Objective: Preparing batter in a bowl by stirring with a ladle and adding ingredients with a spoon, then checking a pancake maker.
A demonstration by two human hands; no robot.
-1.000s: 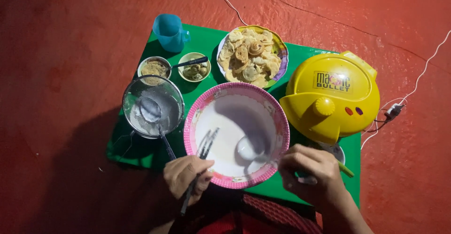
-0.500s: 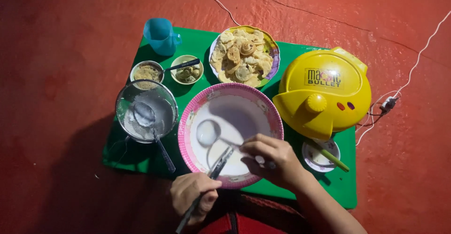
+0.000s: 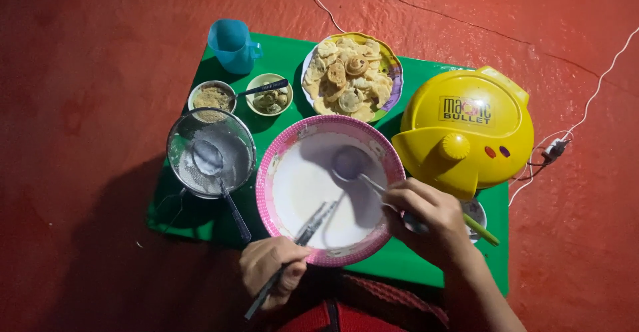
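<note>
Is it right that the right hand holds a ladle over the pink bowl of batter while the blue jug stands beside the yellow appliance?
Not quite. In the head view the blue jug stands at the green mat's far left corner, away from the yellow appliance. The right hand does hold the ladle over the pink bowl.

You have dim, warm light from above, brightest on the yellow appliance [image 3: 466,129], which shows soft glare. A heavy shadow falls left over the red floor [image 3: 80,225]. Corners darken. Focus is fair, with slight softness and grain throughout.
</note>
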